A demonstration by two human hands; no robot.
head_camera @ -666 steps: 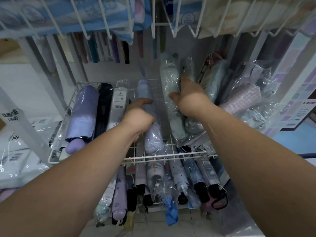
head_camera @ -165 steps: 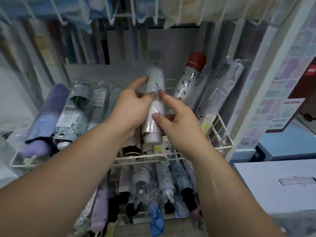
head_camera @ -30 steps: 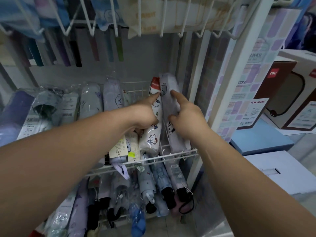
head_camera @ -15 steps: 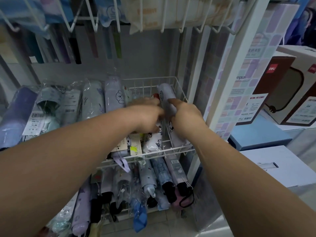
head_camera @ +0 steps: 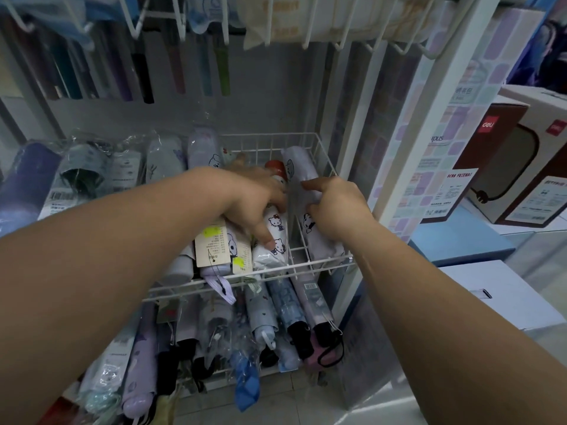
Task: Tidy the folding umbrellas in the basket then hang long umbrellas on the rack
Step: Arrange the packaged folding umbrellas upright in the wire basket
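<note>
Now that both umbrellas lie flat, where 1 s ago they were propped up at the far end, the right end of the wire basket [head_camera: 329,167] is close to tidy. My left hand [head_camera: 254,197] presses palm-down on the white cat-print folding umbrella [head_camera: 274,237], fingers spread over it and thumb on its near part, w/ no real grip. My right hand [head_camera: 333,207] rests on the pale lilac folding umbrella [head_camera: 299,167], fingers curled loosely onto its top; I think that's a light hold, but the wide-angle blur keeps me from being sure. The two sit side by side, approx. parallel, running near to far, the lilac one against the basket's right wall. Left of them the other folding umbrellas [head_camera: 165,157] lie in a row. So the basket step looks nearly done. The long umbrellas [head_camera: 288,311] in the lower bin aren't hung on the rack [head_camera: 310,26] yet.
</note>
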